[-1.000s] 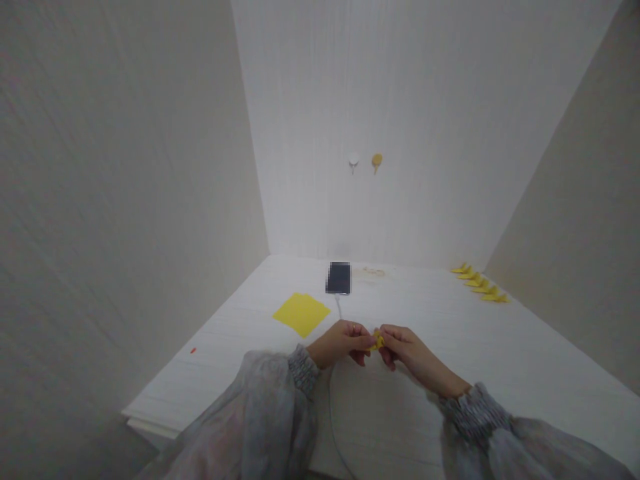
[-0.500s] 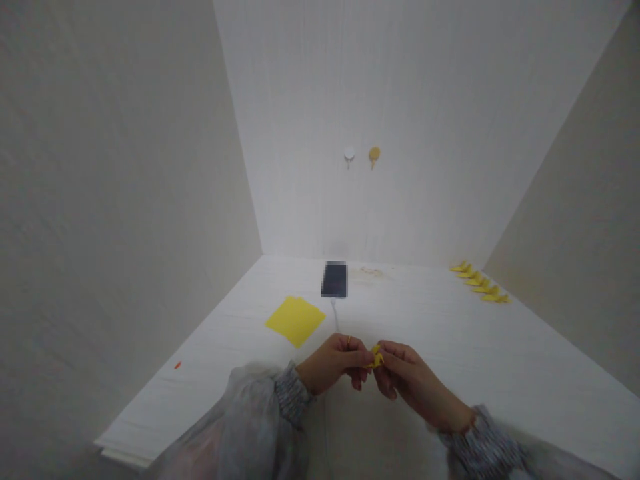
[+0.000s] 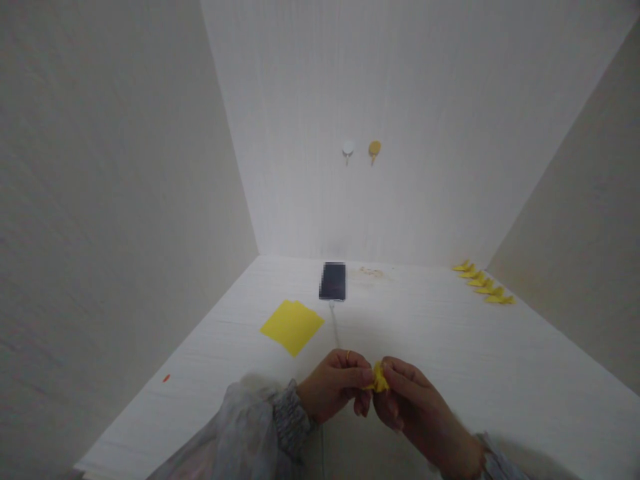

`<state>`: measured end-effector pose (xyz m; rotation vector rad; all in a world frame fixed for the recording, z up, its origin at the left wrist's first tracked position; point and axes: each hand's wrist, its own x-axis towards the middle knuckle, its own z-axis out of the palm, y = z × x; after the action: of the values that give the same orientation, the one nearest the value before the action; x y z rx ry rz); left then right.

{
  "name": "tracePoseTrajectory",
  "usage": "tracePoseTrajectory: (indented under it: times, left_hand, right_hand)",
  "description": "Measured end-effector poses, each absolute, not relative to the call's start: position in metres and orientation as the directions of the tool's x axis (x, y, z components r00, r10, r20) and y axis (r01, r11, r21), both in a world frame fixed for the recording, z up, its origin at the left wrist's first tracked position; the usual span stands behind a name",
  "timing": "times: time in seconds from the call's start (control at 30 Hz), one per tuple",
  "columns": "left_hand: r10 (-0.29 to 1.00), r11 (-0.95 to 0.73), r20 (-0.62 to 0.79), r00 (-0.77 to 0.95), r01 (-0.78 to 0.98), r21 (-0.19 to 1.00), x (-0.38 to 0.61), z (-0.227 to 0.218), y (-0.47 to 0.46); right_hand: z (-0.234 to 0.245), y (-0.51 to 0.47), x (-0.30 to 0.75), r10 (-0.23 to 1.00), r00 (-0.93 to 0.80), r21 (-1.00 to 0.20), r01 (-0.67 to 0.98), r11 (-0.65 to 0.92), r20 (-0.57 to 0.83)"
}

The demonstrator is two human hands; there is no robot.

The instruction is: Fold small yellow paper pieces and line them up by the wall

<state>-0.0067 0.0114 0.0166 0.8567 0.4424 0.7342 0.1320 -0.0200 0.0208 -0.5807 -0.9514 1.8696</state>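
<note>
A small folded piece of yellow paper [image 3: 381,379] is held between my two hands, low in the middle of the view. My left hand [image 3: 340,381], with a ring on one finger, pinches its left side between thumb and fingers. On the other side, my right hand [image 3: 417,403] grips it with thumb and index finger. My fingers partly cover its shape. Flat yellow paper sheets [image 3: 293,327] lie on the white table beyond my left hand.
Several folded yellow paper figures [image 3: 484,283] stand in a slanting row at the right back. A dark phone [image 3: 333,281] with a white cable [image 3: 334,323] lies near the back wall. A small orange piece [image 3: 167,378] is at left. Two hooks [image 3: 375,149] are on the wall.
Both hands sit slightly lower in the view, still on the folded yellow paper. More of the paper's yellow shows between the fingers, and its angle looks different. The view has shifted a little.
</note>
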Motion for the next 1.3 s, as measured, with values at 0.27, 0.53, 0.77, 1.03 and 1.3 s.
tracePoseTrajectory:
  times: [0.27, 0.53, 0.77, 1.03, 1.3]
  left_hand:
    - [0.745, 0.459, -0.049, 0.666, -0.458, 0.761, -0.006, 0.014, 0.011]
    - [0.764, 0.461, -0.039, 0.644, -0.502, 0.731, -0.006, 0.011, 0.011]
    - [0.764, 0.483, -0.061, 0.642, -0.507, 0.714, -0.006, 0.010, 0.011]
    - [0.780, 0.477, -0.057, 0.624, -0.532, 0.700, -0.005, 0.010, 0.010]
    - [0.759, 0.463, 0.044, 0.650, -0.586, 0.665, -0.006, 0.010, 0.013]
  right_hand:
    - [0.022, -0.020, 0.129, 0.893, -0.451, -0.795, -0.537, -0.282, -0.013]
    - [0.025, -0.020, 0.123, 0.894, -0.448, -0.713, -0.623, -0.320, -0.009]
    - [0.024, -0.019, 0.121, 0.894, -0.447, -0.693, -0.645, -0.323, -0.001]
    - [0.025, -0.021, 0.120, 0.894, -0.448, -0.675, -0.655, -0.339, -0.013]
    - [0.025, -0.014, 0.131, 0.900, -0.435, -0.707, -0.644, -0.291, 0.026]
